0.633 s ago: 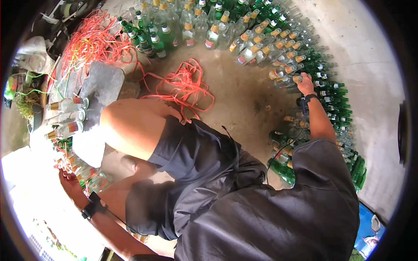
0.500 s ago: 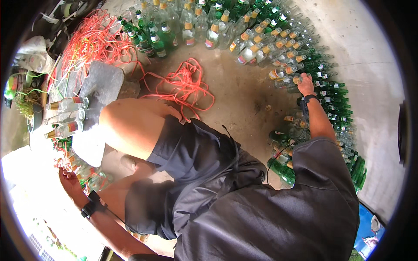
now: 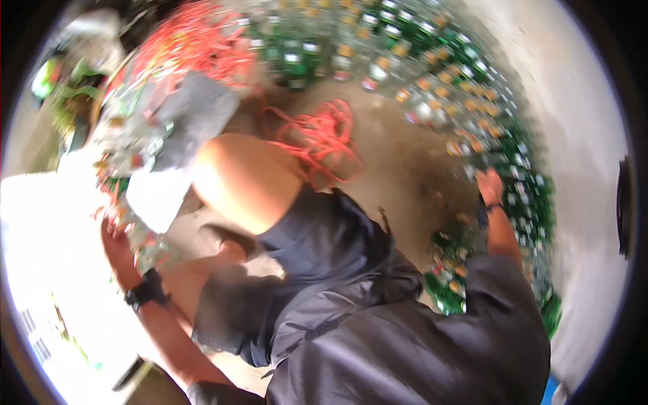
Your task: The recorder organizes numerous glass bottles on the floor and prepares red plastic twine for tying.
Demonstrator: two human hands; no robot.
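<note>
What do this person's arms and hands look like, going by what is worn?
The left hand and right hand are bare. A broad black band wraps the left wrist, and another dark band is on the right. The dark grey sleeves end well above the wrists, leaving both forearms bare. Motion blur hides any finer markings.

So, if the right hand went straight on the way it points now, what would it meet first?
Ahead of the right hand, most likely the nearest clear bottles with orange necks; the blur and downward view leave depth, and whether it already touches one, unclear.
</note>
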